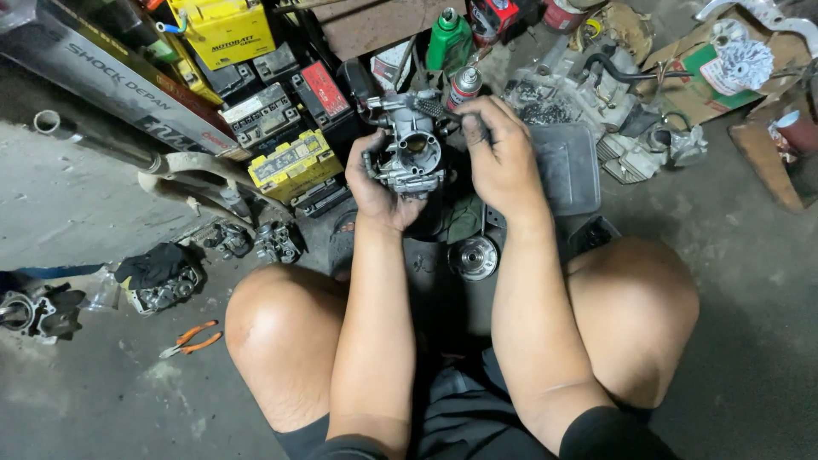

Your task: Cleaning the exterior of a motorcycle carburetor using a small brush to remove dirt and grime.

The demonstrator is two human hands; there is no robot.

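left hand [375,183] palm: hidden by carburetor [411,145] | right fingers [477,115]: tool unclear

bare concrete floor [750,281] open to the right of the knees, stacked batteries [281,128] crowding the left, engine parts [596,102] and spray can [464,85] blocking ahead, orange pliers [192,338] lying lower left

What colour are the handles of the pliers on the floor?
Orange, seen in the head view: the pliers lie left of the knee.

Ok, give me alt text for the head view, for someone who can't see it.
A squatting person holds a grey metal carburetor in the left hand while the right hand works a thin dark tool at its top. Around it on the concrete floor lie yellow batteries, a green bottle and orange-handled pliers.
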